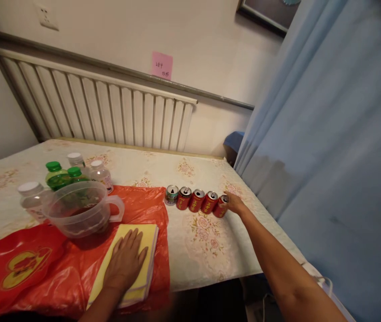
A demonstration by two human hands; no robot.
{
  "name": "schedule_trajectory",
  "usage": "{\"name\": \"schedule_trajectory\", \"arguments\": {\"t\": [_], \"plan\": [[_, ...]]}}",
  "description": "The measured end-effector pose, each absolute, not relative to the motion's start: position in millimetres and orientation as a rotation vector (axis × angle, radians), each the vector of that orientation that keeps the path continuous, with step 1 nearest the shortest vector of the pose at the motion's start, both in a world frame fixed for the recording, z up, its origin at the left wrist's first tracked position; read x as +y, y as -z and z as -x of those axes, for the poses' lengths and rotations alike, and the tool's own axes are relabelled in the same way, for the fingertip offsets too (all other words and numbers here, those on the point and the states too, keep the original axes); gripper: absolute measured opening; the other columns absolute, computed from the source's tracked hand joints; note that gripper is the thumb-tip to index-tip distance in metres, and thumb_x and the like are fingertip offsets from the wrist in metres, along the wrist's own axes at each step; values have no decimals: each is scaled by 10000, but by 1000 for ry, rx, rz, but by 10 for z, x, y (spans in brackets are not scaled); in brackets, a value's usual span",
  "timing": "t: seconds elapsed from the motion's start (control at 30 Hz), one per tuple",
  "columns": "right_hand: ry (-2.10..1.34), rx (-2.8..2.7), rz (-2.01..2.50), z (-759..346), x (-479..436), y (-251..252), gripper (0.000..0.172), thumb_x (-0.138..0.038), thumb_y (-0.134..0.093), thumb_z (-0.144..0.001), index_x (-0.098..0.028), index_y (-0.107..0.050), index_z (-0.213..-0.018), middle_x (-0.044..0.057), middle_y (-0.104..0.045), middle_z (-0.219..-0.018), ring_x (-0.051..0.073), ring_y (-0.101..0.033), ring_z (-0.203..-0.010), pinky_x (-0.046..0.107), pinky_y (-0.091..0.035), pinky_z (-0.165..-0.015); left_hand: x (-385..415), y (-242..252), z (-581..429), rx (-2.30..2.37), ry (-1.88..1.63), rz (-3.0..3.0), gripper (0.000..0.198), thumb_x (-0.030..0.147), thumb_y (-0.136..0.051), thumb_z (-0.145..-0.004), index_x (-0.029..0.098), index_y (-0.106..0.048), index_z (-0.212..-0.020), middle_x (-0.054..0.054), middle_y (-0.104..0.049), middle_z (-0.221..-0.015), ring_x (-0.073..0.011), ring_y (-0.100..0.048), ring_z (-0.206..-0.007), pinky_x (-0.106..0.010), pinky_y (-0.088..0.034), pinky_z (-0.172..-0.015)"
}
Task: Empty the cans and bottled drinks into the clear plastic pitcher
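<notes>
My left hand lies flat, fingers stretched, on a folded yellow cloth. Under the cloth spreads a red plastic sheet. Over at the right, my right hand is at the red drink can that ends a row, with its fingers around the can's right side. More red cans stand upright beside it, side by side. At the row's left end is a shorter greenish can with an opening in its top.
A clear plastic jug with a handle stands left of the cloth, in front of several bottles with white or green caps. A red tray lies at the near left. Behind the table are a radiator and, rightward, a blue curtain.
</notes>
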State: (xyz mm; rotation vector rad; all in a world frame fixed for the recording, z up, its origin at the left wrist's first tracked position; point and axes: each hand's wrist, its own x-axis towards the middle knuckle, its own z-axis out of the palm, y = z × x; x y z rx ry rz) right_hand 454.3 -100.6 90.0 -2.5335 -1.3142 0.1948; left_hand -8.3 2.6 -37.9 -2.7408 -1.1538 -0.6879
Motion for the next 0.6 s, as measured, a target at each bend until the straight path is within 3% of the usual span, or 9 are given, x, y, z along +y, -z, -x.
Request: {"name": "schedule_trajectory", "arguments": {"t": [0.13,0.2,0.43,0.6], "plan": [[-207,-1181,2453,-4578,-1153,-809,699,-332,-755,-778,-164,-465,-1391,125,-617,-1291,255,-607,-1154,374,-485,-957,25,372,83,-1152,676,2747,528,417,-450,-913,106,-574,-1322,-166,-532,-1422,-339,-458,-1339,-526,-323,-1099],[-220,-1125,2412,-4575,-1255,-717,758,-331,-769,-732,-182,-454,-1405,115,-637,-1281,252,-622,-1146,342,-492,-931,25,375,82,-1158,671,2744,522,415,-452,-912,113,-578,-1317,-165,-537,-1418,-338,-458,-1339,-522,-319,-1103],[-156,-867,2345,-4340,-1592,-120,545,-386,-620,-805,-177,-564,-1305,103,-738,-1025,255,-710,-926,356,-541,-786,27,383,78,-1151,661,2740,525,414,-445,-917,103,-576,-1318,-169,-529,-1424,-343,-448,-1345,-526,-307,-1110],[20,-720,2302,-3994,-1667,278,427,-354,-467,-846,-129,-645,-1162,127,-743,-942,255,-703,-892,344,-526,-808,25,367,78,-1161,653,2744,511,405,-447,-917,113,-579,-1315,-158,-537,-1420,-333,-449,-1347,-517,-322,-1103]]}}
